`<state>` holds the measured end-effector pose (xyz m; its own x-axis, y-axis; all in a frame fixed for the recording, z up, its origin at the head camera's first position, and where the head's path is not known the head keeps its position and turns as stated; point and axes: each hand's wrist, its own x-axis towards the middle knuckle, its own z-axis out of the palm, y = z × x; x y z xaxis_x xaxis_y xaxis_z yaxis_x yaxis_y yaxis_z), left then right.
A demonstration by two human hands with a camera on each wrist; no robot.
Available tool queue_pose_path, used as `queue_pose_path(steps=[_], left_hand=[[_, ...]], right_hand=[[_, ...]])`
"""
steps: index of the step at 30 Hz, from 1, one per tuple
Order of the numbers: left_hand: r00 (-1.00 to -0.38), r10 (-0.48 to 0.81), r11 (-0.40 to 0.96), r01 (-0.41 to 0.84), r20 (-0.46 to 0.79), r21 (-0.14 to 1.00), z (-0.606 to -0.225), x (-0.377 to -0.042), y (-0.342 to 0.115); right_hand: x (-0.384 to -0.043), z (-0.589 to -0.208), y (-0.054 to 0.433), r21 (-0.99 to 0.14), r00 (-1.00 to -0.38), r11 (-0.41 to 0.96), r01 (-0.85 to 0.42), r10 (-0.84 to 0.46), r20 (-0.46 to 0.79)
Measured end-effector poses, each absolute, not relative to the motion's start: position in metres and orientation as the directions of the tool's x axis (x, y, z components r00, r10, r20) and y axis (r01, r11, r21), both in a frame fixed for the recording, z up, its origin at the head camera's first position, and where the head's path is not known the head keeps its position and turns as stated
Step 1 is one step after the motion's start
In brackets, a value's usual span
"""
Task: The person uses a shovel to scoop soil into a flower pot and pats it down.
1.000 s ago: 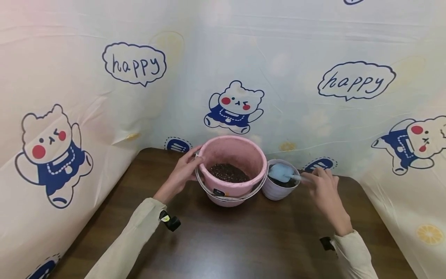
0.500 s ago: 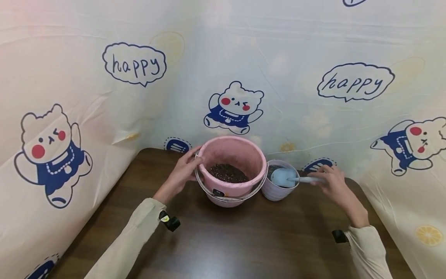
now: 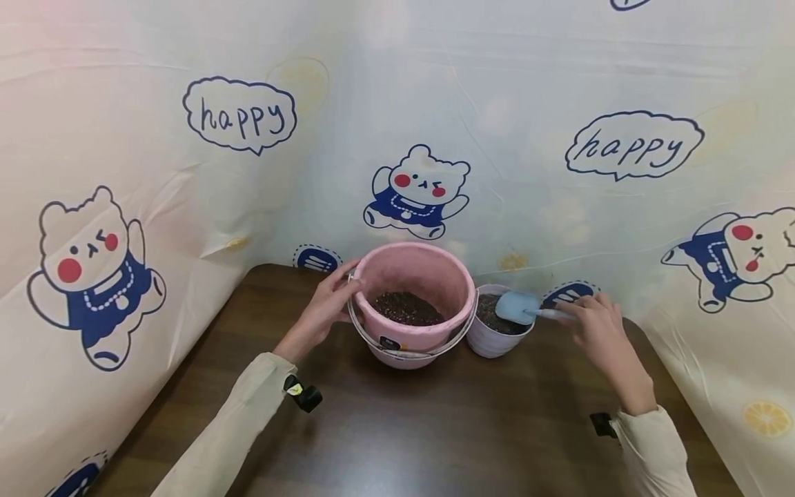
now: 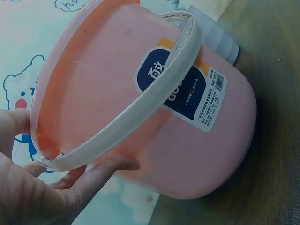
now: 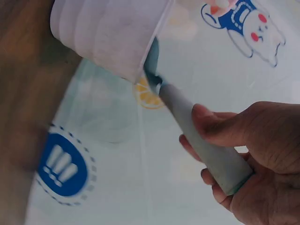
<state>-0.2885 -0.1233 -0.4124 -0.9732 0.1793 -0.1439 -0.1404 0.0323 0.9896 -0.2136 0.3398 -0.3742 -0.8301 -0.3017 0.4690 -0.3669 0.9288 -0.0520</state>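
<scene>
A pink bucket (image 3: pixel 417 337) with dark soil (image 3: pixel 405 308) low inside stands on the table. My left hand (image 3: pixel 319 310) holds its left side, fingers at the rim beside the joint of the white carrying handle (image 4: pixel 129 117). Right of the bucket is a small pale ribbed flowerpot (image 3: pixel 491 343), upright, with dark soil (image 3: pixel 493 316) in it. My right hand (image 3: pixel 605 338) grips the handle (image 5: pixel 201 136) of a light blue garden trowel (image 3: pixel 517 307). The trowel's blade lies over the pot's right rim, its tip over the soil. In the right wrist view, the pot wall hides most of the blade.
A dark brown wooden table (image 3: pixel 397 428) bears both containers near its back edge. Behind and on both sides hangs a pale printed cloth (image 3: pixel 509 83) with cartoon bears and "happy" lettering.
My right hand has shifted right and turned the trowel. Its blade has gone from the pot's middle to its right rim, and more soil shows in the pot. The left hand stays put.
</scene>
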Motion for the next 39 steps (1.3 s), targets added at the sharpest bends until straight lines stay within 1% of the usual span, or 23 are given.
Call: queue_pose_path(steps=[2, 5, 9, 12, 16, 21, 27, 33, 36, 39], left_hand=[[-0.974, 0.179, 0.026, -0.137, -0.140, 0.990, -0.412, -0.288, -0.123], [-0.975, 0.178, 0.016, -0.133, -0.133, 0.991, -0.412, -0.288, -0.123], [-0.975, 0.175, 0.024, -0.135, -0.138, 0.990, -0.412, -0.289, -0.122], [-0.975, 0.178, 0.027, -0.129, -0.132, 0.991, -0.410, -0.289, -0.121], [-0.975, 0.178, 0.024, -0.131, -0.134, 0.991, -0.409, -0.288, -0.120], [-0.973, 0.181, 0.027, -0.141, -0.143, 0.990, -0.409, -0.286, -0.120], [-0.975, 0.180, 0.031, -0.127, -0.131, 0.991, -0.410, -0.287, -0.120], [-0.971, 0.187, 0.046, -0.141, -0.147, 0.989, -0.412, -0.287, -0.119], [-0.971, 0.191, 0.043, -0.140, -0.145, 0.989, -0.412, -0.288, -0.121], [-0.970, 0.192, 0.042, -0.141, -0.147, 0.989, -0.412, -0.289, -0.124]], right_hand=[[-0.208, -0.372, 0.334, -0.008, -0.811, 0.934, -0.357, -0.306, 0.498], [-0.203, -0.371, 0.324, 0.046, -0.807, 0.937, -0.345, -0.322, 0.495], [-0.196, -0.369, 0.311, 0.065, -0.857, 0.955, -0.290, -0.289, 0.426], [-0.193, -0.366, 0.304, 0.045, -0.897, 0.969, -0.241, -0.240, 0.372], [-0.196, -0.363, 0.302, -0.009, -0.913, 0.973, -0.230, -0.213, 0.347], [-0.196, -0.357, 0.315, -0.062, -0.907, 0.961, -0.268, -0.230, 0.353], [-0.203, -0.352, 0.333, -0.042, -0.884, 0.945, -0.323, -0.286, 0.370], [-0.211, -0.359, 0.344, -0.086, -0.906, 0.943, -0.321, -0.279, 0.319], [-0.215, -0.360, 0.346, -0.088, -0.903, 0.940, -0.328, -0.285, 0.323], [-0.218, -0.357, 0.346, -0.109, -0.891, 0.933, -0.343, -0.286, 0.354]])
